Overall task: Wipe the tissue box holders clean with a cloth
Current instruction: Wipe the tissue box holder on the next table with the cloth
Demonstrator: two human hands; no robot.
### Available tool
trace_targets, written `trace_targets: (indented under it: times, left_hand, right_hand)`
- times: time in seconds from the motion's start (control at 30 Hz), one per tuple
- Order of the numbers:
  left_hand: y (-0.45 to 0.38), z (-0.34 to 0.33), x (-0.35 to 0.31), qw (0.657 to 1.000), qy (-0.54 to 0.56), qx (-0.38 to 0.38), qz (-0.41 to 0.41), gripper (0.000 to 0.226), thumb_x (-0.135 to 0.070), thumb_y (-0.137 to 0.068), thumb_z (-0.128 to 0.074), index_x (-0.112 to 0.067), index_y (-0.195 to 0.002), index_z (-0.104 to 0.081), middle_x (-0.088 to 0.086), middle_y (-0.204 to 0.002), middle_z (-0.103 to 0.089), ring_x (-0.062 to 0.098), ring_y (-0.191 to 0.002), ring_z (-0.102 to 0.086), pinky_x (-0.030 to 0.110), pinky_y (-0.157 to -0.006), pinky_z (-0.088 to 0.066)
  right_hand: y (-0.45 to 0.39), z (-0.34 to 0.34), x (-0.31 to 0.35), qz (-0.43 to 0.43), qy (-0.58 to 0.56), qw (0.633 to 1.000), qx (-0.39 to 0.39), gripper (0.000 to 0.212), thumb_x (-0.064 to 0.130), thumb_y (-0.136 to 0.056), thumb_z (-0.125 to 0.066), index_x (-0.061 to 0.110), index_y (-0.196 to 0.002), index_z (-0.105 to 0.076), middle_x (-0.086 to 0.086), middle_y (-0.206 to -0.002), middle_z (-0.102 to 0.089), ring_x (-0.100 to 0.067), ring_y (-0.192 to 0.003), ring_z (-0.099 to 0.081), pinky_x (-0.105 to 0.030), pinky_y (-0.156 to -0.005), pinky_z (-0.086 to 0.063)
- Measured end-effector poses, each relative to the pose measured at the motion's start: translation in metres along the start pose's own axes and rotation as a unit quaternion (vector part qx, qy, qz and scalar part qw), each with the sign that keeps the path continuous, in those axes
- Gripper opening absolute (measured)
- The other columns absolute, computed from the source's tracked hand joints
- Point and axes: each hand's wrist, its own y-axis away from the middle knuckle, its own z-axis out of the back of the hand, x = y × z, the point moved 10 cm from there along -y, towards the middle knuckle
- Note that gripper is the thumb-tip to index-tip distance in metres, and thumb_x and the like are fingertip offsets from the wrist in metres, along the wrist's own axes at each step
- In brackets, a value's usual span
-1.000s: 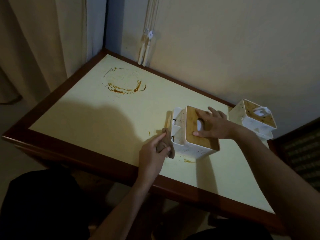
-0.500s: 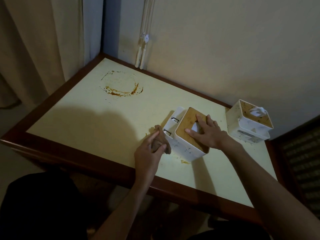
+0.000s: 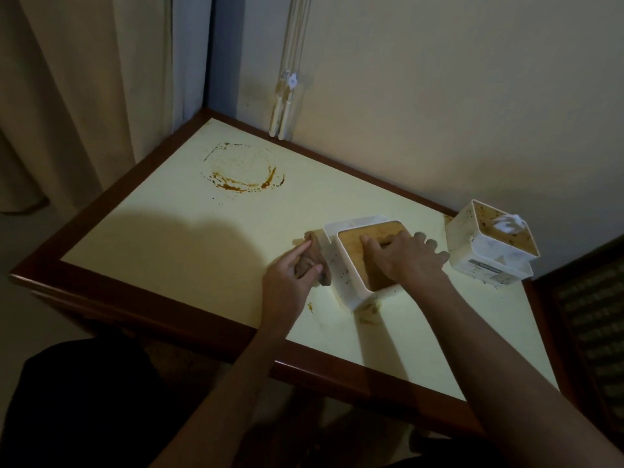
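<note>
1. Desk (image 3: 169,238): pale yellow top with a dark wood rim, set in a room corner; a curtain (image 3: 84,96) hangs at about 10 o'clock
2. Near tissue box holder (image 3: 354,265): white, with a wooden lid, right of desk centre at about 3 o'clock; its left side wall is speckled with brown spots
3. Right hand (image 3: 405,258): lies flat on the wooden lid, fingers spread and fairly straight, pressing down
4. Left hand (image 3: 290,278): pinches a bunched brown cloth (image 3: 317,261) between thumb and fingers; the cloth touches the holder's left side wall
5. Second tissue box holder (image 3: 486,251): white, at 3 o'clock of the first and just beside it near the wall; stained brown on top, with white tissue poking out
6. Brown ring stain (image 3: 243,173) on the desk at about 11 o'clock, well apart from both holders; small brown smears by the near holder's front corner
</note>
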Motion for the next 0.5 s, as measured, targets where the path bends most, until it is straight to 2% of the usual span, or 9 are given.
trace_targets:
  times: [0.13,0.2,0.3,0.4,0.43,0.5]
  left_hand:
    - [-0.022,-0.006,0.002,0.997,0.052,0.041,0.026,0.054,-0.007,-0.079,-0.072,-0.014,-0.13,-0.057,-0.005,-0.113,-0.065,0.014,-0.103,-0.066,0.041,-0.092,-0.054]
    - [-0.032,-0.012,0.001,0.997,0.053,0.052,0.029,0.053,-0.007,-0.081,-0.071,-0.015,-0.131,-0.056,-0.006,-0.114,-0.063,0.014,-0.106,-0.064,0.04,-0.095,-0.052]
    - [-0.036,-0.021,-0.001,0.998,0.034,0.042,0.026,0.051,-0.008,-0.082,-0.07,-0.016,-0.131,-0.056,-0.007,-0.12,-0.062,0.011,-0.11,-0.061,0.034,-0.098,-0.05]
    - [-0.021,-0.026,-0.013,1.0,-0.01,-0.014,-0.008,0.045,-0.003,-0.081,-0.07,-0.01,-0.124,-0.062,0.005,-0.125,-0.062,0.012,-0.114,-0.058,0.027,-0.1,-0.047]
    - [-0.01,-0.029,-0.017,0.999,-0.02,-0.028,-0.018,0.042,-0.002,-0.082,-0.069,-0.009,-0.123,-0.063,0.006,-0.125,-0.061,0.011,-0.114,-0.057,0.02,-0.098,-0.045]
    - [0.021,-0.038,-0.025,0.999,-0.01,-0.032,-0.019,0.038,0.001,-0.084,-0.066,-0.009,-0.121,-0.063,0.0,-0.122,-0.057,-0.002,-0.109,-0.053,0.003,-0.091,-0.039]
  right_hand:
    - [-0.011,-0.014,0.003,0.12,-0.042,0.992,0.026,0.076,0.069,-0.089,-0.029,0.024,-0.149,-0.017,-0.006,-0.16,0.002,-0.034,-0.146,0.005,-0.058,-0.112,-0.005]
    - [-0.013,-0.031,0.004,0.161,-0.065,0.983,0.057,0.076,0.067,-0.091,-0.023,0.028,-0.151,0.001,0.001,-0.159,0.014,-0.03,-0.146,0.014,-0.057,-0.114,-0.001]
    - [-0.013,-0.043,0.003,0.174,-0.104,0.978,0.057,0.074,0.065,-0.092,-0.019,0.031,-0.149,0.013,0.003,-0.159,0.016,-0.029,-0.145,0.015,-0.056,-0.115,0.0]
    - [-0.014,-0.046,0.002,0.171,-0.103,0.978,0.061,0.074,0.066,-0.091,-0.017,0.032,-0.149,0.015,0.003,-0.158,0.018,-0.029,-0.145,0.016,-0.056,-0.115,0.002]
    - [-0.015,-0.046,0.002,0.169,-0.102,0.978,0.063,0.074,0.066,-0.091,-0.016,0.032,-0.149,0.016,0.003,-0.158,0.019,-0.029,-0.145,0.017,-0.056,-0.115,0.002]
    - [-0.016,-0.046,0.003,0.166,-0.106,0.978,0.069,0.073,0.065,-0.092,-0.017,0.032,-0.149,0.015,0.002,-0.158,0.02,-0.029,-0.145,0.017,-0.055,-0.114,0.003]
